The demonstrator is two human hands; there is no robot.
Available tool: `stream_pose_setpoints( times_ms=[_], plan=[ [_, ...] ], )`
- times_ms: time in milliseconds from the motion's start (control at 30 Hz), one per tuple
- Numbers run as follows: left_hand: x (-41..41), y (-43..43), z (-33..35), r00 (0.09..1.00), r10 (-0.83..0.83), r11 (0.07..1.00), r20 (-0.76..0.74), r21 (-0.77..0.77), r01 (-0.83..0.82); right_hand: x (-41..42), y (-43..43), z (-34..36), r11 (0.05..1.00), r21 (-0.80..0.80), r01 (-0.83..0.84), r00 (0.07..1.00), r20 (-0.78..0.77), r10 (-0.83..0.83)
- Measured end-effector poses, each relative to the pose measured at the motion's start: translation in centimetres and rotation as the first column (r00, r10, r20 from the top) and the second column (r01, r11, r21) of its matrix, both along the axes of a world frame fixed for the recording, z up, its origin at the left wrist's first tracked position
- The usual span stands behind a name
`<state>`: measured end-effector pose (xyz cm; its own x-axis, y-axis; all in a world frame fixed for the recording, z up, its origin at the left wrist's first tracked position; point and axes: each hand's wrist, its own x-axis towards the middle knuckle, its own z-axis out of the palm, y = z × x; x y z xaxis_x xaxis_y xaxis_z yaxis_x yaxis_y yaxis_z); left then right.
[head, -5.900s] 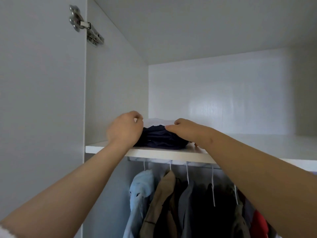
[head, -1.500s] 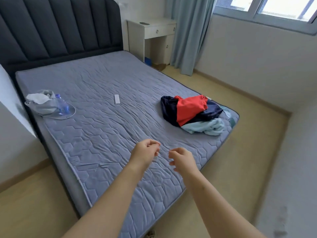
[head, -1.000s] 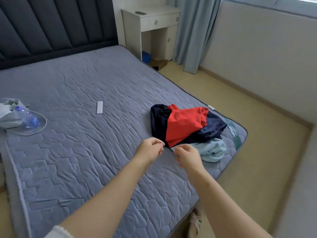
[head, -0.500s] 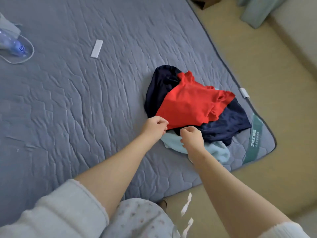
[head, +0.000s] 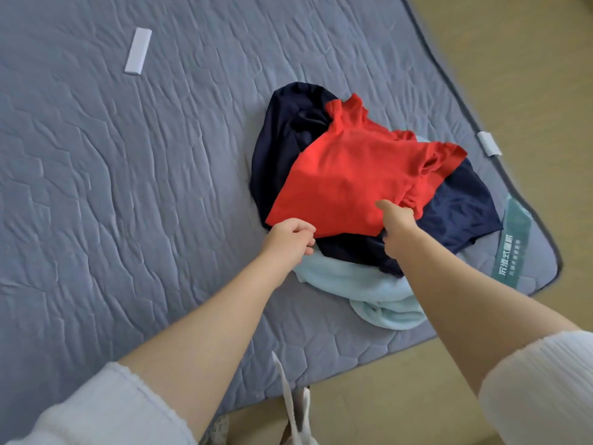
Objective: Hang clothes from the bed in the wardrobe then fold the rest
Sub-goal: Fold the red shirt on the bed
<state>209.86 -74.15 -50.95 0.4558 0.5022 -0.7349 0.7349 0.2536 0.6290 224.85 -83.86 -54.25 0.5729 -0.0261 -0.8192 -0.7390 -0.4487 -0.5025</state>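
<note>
Crumpled red fabric garment [head: 349, 175] is lying on top of the pile near the foot corner of the quilted grey-blue bed [head: 128, 194]. It is overlapping a dark navy fabric garment [head: 288, 133], which is covering part of a pale blue soft garment [head: 365, 284].

Left hand [head: 288, 240] is pinching the near-left corner of the red hem. Right hand [head: 396, 220] is grasping the hem further right, thumb on top, fingers tucked under and hidden.

Judgement: pick-up is starting. The hands should be spreading along the hem and lifting straight up, so the red piece is peeling off without dragging the navy one.

Writing: green sewn label [head: 510, 248] at the bed corner is carrying white characters, too blurred for reading. Small white tab [head: 488, 143] on the bed edge and white rectangular strip [head: 138, 51] further up are showing no legible text
</note>
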Motion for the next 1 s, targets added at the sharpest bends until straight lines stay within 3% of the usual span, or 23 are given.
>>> stream_pose_setpoints(
  times_ms=[100,367,567,700,767,833,1000],
  plan=[
    [-0.3,0.4,-0.3,0.999,0.020,1.000,-0.026,-0.013,-0.020,0.0,0.4,-0.5,0.999,0.053,-0.010,1.000,-0.027,0.012],
    [-3.4,2.5,2.0,0.999,0.039,0.998,-0.003,0.042,-0.038,-4.6,4.1,3.6,0.970,0.109,-0.218,0.947,0.264,0.184],
    [-8.4,5.4,6.9,0.991,0.040,0.995,0.126,0.087,-0.051,-10.8,7.3,10.8,0.933,0.183,-0.308,0.897,0.382,0.221],
    [-12.9,7.3,10.7,0.969,-0.091,0.991,0.230,0.115,0.065,-16.4,9.6,16.4,0.895,0.213,-0.393,0.858,0.434,0.274],
    [-15.3,7.9,13.1,0.941,-0.178,0.975,0.288,0.180,0.130,-19.6,10.9,19.4,0.867,0.253,-0.430,0.837,0.470,0.279],
    [-17.7,8.5,15.2,0.927,-0.248,0.929,0.281,0.341,0.145,-22.7,12.1,22.3,0.836,0.299,-0.460,0.821,0.502,0.272],
    [-24.6,10.8,19.8,0.972,-0.086,0.804,0.220,0.592,-0.063,-29.3,14.3,27.6,0.718,0.483,-0.501,0.844,0.457,0.281]
  ],
)
